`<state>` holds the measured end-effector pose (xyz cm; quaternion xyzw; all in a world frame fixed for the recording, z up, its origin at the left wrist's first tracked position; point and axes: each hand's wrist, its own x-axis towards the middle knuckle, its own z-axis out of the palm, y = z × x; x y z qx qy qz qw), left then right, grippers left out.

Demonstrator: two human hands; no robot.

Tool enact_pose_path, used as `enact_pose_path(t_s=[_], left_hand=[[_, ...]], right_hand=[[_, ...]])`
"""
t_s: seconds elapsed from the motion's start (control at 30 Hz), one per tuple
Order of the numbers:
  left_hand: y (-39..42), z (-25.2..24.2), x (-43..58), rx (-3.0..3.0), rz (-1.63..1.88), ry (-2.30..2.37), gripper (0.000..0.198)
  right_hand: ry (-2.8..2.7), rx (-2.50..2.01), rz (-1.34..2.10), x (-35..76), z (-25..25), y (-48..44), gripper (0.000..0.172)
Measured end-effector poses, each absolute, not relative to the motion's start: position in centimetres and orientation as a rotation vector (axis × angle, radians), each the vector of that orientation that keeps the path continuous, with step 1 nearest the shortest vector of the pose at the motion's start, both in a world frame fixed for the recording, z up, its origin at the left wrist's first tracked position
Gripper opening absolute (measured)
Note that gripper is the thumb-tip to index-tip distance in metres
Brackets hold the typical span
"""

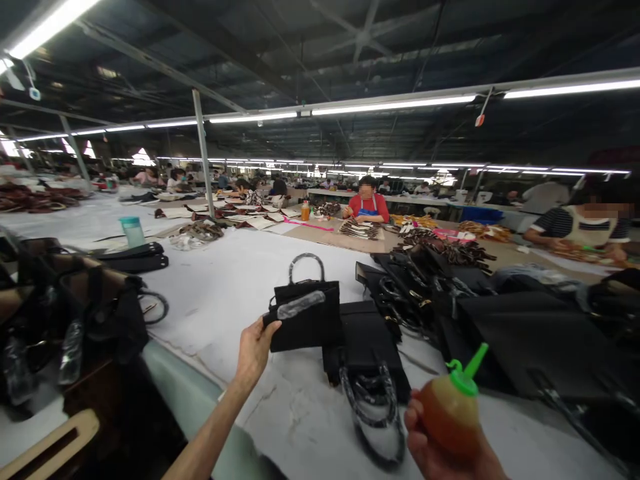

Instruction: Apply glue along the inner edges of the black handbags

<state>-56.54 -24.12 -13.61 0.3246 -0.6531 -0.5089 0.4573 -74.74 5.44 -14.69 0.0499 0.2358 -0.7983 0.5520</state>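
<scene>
My left hand (254,350) pinches the left edge of a small black handbag (305,328), whose looped handle (307,259) is wrapped in clear plastic and stands up at the back. In my right hand (425,437) is a squeeze bottle (447,413) of amber liquid, with a green nozzle pointing up and to the right. Between the two hands another black handbag (363,333) lies flat on the white tabletop (210,293), its plastic-wrapped handles toward me. The held bag partly overlaps it.
Black bags (520,333) are heaped on the right, and more black bags (95,300) stand at the left. A teal-lidded cup (132,231) is on the table. Across it sits a person in red (369,205) by strap bundles; another person in stripes (575,230) works at right.
</scene>
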Motion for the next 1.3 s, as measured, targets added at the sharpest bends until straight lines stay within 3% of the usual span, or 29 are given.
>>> enact_pose_path(t_s=[0.2,0.37,0.5,0.7,0.87,1.03,1.13,1.3], left_hand=[[-21.6,-12.8,-56.7,0.659,-1.402,-1.528,0.03],[-17.5,-15.2,-55.0,0.562,-1.255,-1.741,0.02],[-15.0,-17.1,-53.9,0.595,-1.303,-1.73,0.022],[-13.8,-16.7,-52.2,0.693,-1.486,-1.636,0.03],[-14.1,-17.5,-50.7,0.8,-1.745,-1.429,0.037],[-15.0,-20.7,-49.1,0.913,-2.048,-1.138,0.024],[-15.1,-21.0,-48.2,0.966,-2.148,-1.058,0.015],[-15.7,-19.4,-46.9,0.942,-1.988,-1.362,0.011]], right_hand=[[0.529,0.008,-1.921,-74.0,-12.7,4.3,0.035],[0.515,-0.02,-1.9,-75.0,-11.9,3.9,0.038],[0.499,0.069,-1.945,-75.3,-10.9,2.7,0.044],[0.405,0.116,-1.977,-76.1,-8.7,-0.4,0.032],[0.395,0.016,-1.864,-76.8,-9.1,-2.6,0.031],[0.41,-0.034,-1.783,-76.2,-10.2,-3.2,0.027],[0.403,-0.077,-1.753,-75.1,-10.1,-3.3,0.031],[0.505,-0.105,-1.739,-72.8,-8.9,-3.1,0.052]])
